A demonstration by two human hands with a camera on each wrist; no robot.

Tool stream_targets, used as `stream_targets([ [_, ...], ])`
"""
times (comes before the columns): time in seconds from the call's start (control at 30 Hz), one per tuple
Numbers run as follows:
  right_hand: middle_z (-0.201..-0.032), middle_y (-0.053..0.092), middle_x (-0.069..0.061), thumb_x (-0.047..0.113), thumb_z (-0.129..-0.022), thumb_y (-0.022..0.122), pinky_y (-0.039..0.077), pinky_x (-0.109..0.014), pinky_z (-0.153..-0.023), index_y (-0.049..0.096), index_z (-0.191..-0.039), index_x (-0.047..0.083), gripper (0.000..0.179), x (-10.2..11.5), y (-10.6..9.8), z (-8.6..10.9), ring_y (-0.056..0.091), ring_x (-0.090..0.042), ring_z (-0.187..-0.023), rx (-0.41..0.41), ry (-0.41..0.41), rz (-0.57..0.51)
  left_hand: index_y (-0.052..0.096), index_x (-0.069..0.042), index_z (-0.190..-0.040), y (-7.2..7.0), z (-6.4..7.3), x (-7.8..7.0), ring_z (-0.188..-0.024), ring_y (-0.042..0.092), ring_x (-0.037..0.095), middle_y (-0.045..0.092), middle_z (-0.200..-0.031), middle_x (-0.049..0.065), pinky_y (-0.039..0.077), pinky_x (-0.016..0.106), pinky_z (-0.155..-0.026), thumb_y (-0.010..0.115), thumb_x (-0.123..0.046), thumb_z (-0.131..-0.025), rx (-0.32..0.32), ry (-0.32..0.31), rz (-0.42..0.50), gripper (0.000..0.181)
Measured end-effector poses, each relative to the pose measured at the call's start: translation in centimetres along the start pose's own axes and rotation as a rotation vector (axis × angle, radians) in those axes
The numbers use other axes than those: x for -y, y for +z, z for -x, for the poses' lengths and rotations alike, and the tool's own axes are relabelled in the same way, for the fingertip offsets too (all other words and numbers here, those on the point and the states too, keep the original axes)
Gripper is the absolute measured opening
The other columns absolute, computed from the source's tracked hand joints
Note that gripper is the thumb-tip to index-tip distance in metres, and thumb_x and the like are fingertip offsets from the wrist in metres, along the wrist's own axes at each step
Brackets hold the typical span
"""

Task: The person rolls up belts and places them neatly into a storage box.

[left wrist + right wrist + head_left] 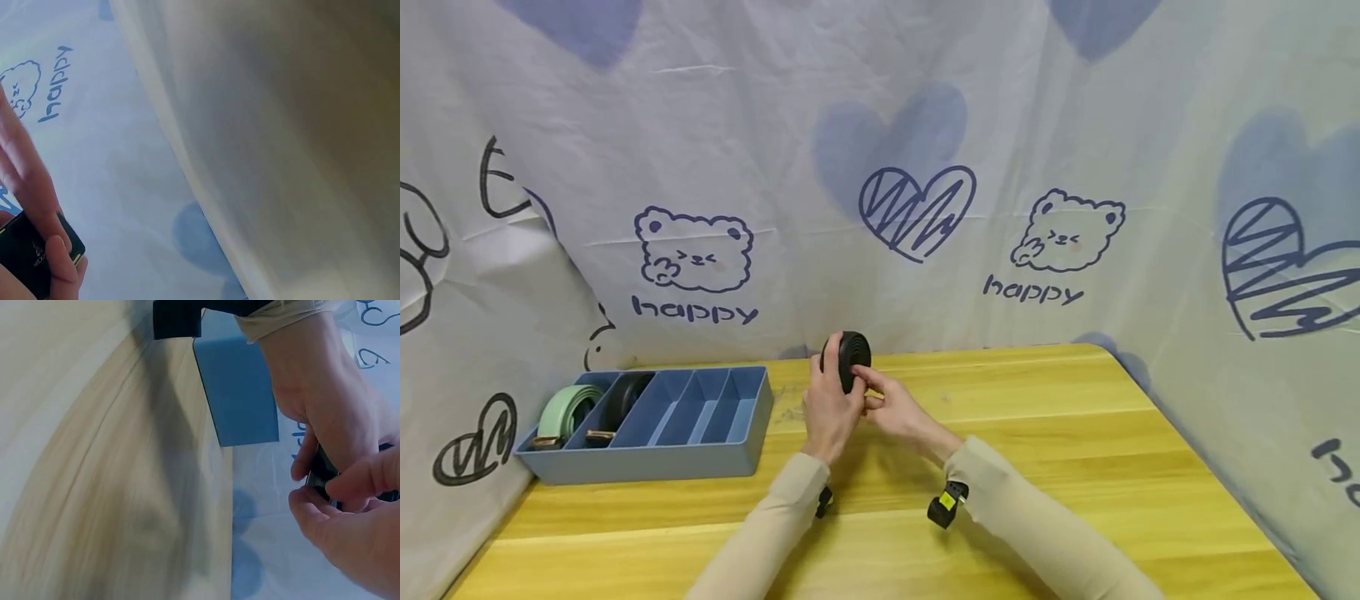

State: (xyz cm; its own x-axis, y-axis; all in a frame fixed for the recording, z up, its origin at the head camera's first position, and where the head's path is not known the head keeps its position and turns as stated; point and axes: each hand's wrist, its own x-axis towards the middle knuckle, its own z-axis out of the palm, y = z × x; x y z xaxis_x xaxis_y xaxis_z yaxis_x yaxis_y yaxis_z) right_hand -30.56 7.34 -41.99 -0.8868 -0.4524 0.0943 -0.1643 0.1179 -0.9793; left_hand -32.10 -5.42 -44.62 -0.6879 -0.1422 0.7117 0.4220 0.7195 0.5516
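Observation:
A black belt (854,357), rolled into a tight coil, is held up above the table's far part. My left hand (829,412) grips it from the left, with fingers over its outer side. From the right, my right hand (904,414) pinches the coil's lower edge with thumb and fingers. A dark, flat face of the belt (22,256) with small lettering and gold-coloured edges appears in the left wrist view, partly covered by fingers. In the right wrist view the right hand (356,540) meets the left hand (322,387) at the belt, which is mostly hidden.
A blue divided box (681,463) stands on the wooden table (1045,450) to the left. Its leftmost compartments hold a coiled light green belt (559,414) and a coiled black belt (618,404), both with buckles. A printed white cloth (820,275) hangs behind the table.

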Motion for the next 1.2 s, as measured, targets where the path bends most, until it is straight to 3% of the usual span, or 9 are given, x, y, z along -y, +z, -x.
stream_targets([
  [0.1, -0.158, 0.034, -0.028, -0.022, -0.089, 0.039, 0.05, -0.045, -0.106, 0.029, -0.157, 0.001, 0.073, -0.2, 0.3, -0.2, 0.049, -0.044, -0.137, 0.004, -0.029, 0.053, 0.042, -0.026, -0.15, -0.4, -0.1, 0.6, -0.073, 0.068, 0.042, 0.059, -0.111, 0.021, 0.057, 0.054, -0.062, 0.072, -0.011, -0.088, -0.004, 0.022, -0.019, 0.07],
  [0.23, -0.152, 0.045, -0.025, -0.016, -0.091, 0.045, 0.053, -0.046, -0.101, 0.037, -0.155, 0.005, 0.068, -0.3, 0.6, -0.6, 0.054, -0.041, -0.133, -0.029, -0.115, 0.313, 0.045, -0.025, -0.148, -0.9, -0.2, 1.5, -0.079, 0.069, 0.043, 0.061, -0.109, 0.022, 0.057, 0.056, -0.065, 0.073, -0.012, -0.089, -0.026, 0.042, -0.022, 0.067],
  [0.33, -0.152, 0.048, -0.02, -0.011, -0.094, 0.048, 0.056, -0.035, -0.079, 0.037, -0.156, 0.013, 0.067, -0.2, 0.9, -0.8, 0.058, -0.037, -0.129, -0.041, -0.167, 0.482, 0.048, -0.023, -0.147, -1.3, -0.4, 2.0, -0.079, 0.068, 0.043, 0.062, -0.107, 0.023, 0.057, 0.055, -0.064, 0.071, -0.013, -0.091, -0.054, 0.059, -0.017, 0.062],
  [0.47, -0.155, 0.045, -0.02, -0.006, -0.097, 0.049, 0.044, -0.025, -0.057, 0.025, -0.161, 0.022, 0.074, 0.0, 1.6, -1.1, 0.058, -0.035, -0.128, -0.013, -0.189, 0.524, 0.052, -0.02, -0.144, -2.4, -0.9, 2.5, -0.079, 0.068, 0.043, 0.063, -0.104, 0.024, 0.057, 0.054, -0.062, 0.067, -0.013, -0.095, -0.107, 0.078, -0.004, 0.052],
  [0.6, -0.159, 0.041, -0.015, -0.001, -0.098, 0.052, 0.054, -0.031, -0.079, 0.018, -0.162, 0.027, 0.078, 0.4, 2.3, -1.3, 0.055, -0.031, -0.133, -0.009, -0.236, 0.575, 0.054, -0.019, -0.141, -3.9, -2.0, 2.7, -0.081, 0.068, 0.044, 0.064, -0.103, 0.025, 0.058, 0.056, -0.064, 0.063, -0.009, -0.095, -0.163, 0.088, 0.006, 0.049],
  [0.7, -0.16, 0.041, -0.011, 0.002, -0.098, 0.056, 0.05, -0.042, -0.104, 0.021, -0.162, 0.024, 0.076, 0.7, 2.8, -1.5, 0.051, -0.029, -0.138, -0.017, -0.31, 0.685, 0.056, -0.018, -0.14, -5.0, -2.8, 3.1, -0.08, 0.067, 0.045, 0.065, -0.102, 0.026, 0.057, 0.058, -0.064, 0.063, -0.007, -0.093, -0.197, 0.091, 0.013, 0.049],
  [0.77, -0.155, 0.048, -0.01, 0.004, -0.098, 0.059, 0.048, -0.043, -0.108, 0.029, -0.159, 0.02, 0.07, 0.5, 3.1, -1.7, 0.054, -0.027, -0.135, -0.043, -0.394, 0.812, 0.056, -0.018, -0.139, -5.9, -3.4, 3.6, -0.078, 0.067, 0.045, 0.065, -0.101, 0.026, 0.056, 0.058, -0.062, 0.062, -0.007, -0.092, -0.219, 0.086, 0.013, 0.049],
  [0.97, -0.107, 0.076, 0.003, 0.011, -0.096, 0.064, 0.057, -0.027, -0.085, 0.075, -0.116, 0.017, 0.023, -0.9, 4.1, -2.4, 0.071, -0.013, -0.097, -0.18, -0.667, 1.263, 0.057, -0.02, -0.141, -8.7, -4.4, 5.8, -0.073, 0.061, 0.043, 0.063, -0.098, 0.026, 0.05, 0.056, -0.059, 0.059, -0.006, -0.094, -0.277, 0.074, -0.003, 0.049],
  [1.2, -0.09, 0.076, 0.009, 0.016, -0.094, 0.066, 0.057, -0.023, -0.071, 0.076, -0.098, 0.023, 0.012, -1.6, 5.7, -2.6, 0.072, -0.008, -0.082, -0.128, -0.739, 1.436, 0.057, -0.018, -0.14, -11.5, -5.2, 8.0, -0.084, 0.063, 0.046, 0.064, -0.104, 0.03, 0.052, 0.061, -0.068, 0.058, -0.005, -0.094, -0.343, 0.048, -0.018, 0.048],
])
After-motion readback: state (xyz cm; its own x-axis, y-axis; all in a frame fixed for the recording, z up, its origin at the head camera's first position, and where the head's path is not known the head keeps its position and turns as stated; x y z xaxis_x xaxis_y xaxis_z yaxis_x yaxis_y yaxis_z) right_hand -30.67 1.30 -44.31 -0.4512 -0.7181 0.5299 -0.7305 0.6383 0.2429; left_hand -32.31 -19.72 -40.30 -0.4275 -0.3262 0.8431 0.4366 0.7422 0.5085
